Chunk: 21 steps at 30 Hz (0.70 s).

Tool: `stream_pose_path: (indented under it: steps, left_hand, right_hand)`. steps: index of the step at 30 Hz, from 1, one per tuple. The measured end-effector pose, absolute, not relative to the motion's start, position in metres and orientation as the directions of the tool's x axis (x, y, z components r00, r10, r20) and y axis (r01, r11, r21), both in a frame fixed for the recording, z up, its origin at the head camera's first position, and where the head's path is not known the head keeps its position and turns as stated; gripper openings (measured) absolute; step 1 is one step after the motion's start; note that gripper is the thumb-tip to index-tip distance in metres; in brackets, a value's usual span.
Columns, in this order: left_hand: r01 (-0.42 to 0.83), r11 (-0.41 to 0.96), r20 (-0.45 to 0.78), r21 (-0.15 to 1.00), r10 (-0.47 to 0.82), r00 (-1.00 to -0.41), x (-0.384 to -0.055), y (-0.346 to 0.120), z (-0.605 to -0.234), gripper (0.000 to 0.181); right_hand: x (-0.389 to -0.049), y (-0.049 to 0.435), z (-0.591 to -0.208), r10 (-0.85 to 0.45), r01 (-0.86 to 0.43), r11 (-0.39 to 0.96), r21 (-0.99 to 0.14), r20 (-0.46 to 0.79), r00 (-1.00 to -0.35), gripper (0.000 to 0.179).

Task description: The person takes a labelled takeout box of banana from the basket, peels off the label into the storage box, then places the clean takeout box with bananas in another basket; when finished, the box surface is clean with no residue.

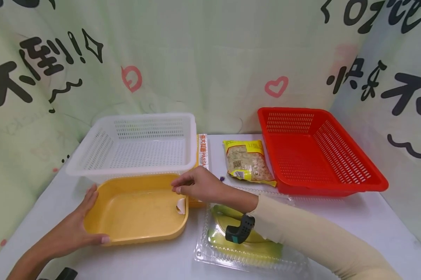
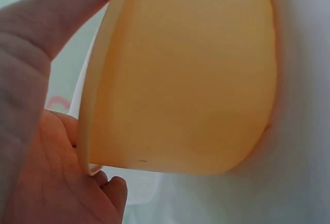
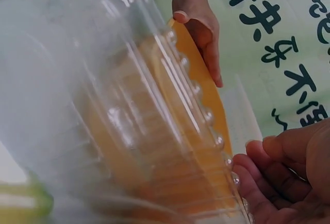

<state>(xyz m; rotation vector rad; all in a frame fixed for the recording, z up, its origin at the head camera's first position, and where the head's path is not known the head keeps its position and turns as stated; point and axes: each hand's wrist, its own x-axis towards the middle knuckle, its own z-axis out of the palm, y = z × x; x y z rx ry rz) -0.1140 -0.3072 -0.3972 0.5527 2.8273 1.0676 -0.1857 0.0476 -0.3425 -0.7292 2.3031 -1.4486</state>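
A yellow plastic basin [image 1: 137,210] stands at the left front, in front of the white basket. My left hand [image 1: 70,229] grips its left end, thumb at the near rim and fingers along the left side. The left wrist view shows the basin [image 2: 180,80] side-on, with the left hand [image 2: 62,177] around its rim. Over the basin's far right corner is my right hand [image 1: 200,186], fingers loosely curled, with nothing visible in them. Just below it, a small white patch [image 1: 180,206] shows on the basin's right inner wall. In the right wrist view, my right hand [image 3: 289,177] overlaps the clear lid's beaded edge.
A white basket [image 1: 147,151] stands behind the basin, with a pasta package [image 1: 203,149] beside it. A yellow bag [image 1: 249,161] lies left of a red basket [image 1: 315,155]. Under my right forearm is a clear plastic box [image 1: 210,256] with green-yellow fruit [image 1: 245,249] inside.
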Motion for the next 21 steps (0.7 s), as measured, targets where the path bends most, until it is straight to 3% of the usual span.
stream_pose_path:
  steps: [9, 21]
  left_hand:
    - [0.308, 0.698, 0.063, 0.647, 0.354, -0.933, -0.113, -0.305, -0.397, 0.124]
    - [0.278, 0.705, 0.036, 0.653, 0.337, -0.941, -0.114, -0.306, -0.398, 0.123]
  right_hand:
    - [-0.187, 0.065, -0.333, -0.600, -0.270, 0.240, -0.933, 0.076, -0.796, 0.020]
    - [-0.170, 0.118, -0.313, -0.513, -0.263, 0.334, -0.905, 0.060, -0.856, 0.024]
